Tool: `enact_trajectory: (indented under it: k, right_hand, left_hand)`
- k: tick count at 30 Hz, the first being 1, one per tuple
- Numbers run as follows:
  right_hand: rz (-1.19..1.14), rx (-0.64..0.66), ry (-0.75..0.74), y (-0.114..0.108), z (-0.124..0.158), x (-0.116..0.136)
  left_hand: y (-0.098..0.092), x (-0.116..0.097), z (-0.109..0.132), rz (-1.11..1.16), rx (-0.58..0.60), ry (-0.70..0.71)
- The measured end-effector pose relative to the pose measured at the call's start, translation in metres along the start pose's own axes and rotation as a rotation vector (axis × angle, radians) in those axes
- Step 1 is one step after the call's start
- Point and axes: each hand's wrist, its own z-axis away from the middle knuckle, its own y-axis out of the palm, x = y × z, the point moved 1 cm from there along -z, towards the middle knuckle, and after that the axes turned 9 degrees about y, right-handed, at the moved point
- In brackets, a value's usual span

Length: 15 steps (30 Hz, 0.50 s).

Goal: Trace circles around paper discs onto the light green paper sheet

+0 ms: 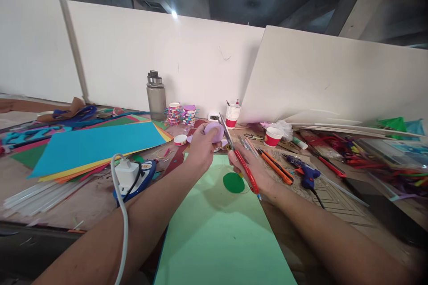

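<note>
My left hand (200,151) pinches a light purple disc (214,132), its thumb lying across the face. Just right of the disc, a pair of red-handled scissors (245,167) points up and away, with its metal blades near the disc's right edge. My right hand (254,167) is closed around the scissors, which hide part of its fingers. Below both hands lies a light green sheet (214,240) with a dark green disc (233,183) on it.
Coloured sheets (100,144), a power strip (143,178) and a white cable stand left. Behind are a grey bottle (156,98), decorated cup stacks (174,114) and paper cups (233,116). To the right lie an orange utility knife (276,167) and a blue glue gun (307,176).
</note>
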Motion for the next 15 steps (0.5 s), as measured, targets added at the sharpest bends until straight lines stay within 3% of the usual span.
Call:
enact_trajectory:
  k: [15]
  right_hand:
    - [0.120,-0.076,0.019,-0.002,0.007,0.012]
  left_hand:
    - [-0.001,0.001,0.000,-0.053,0.059,0.009]
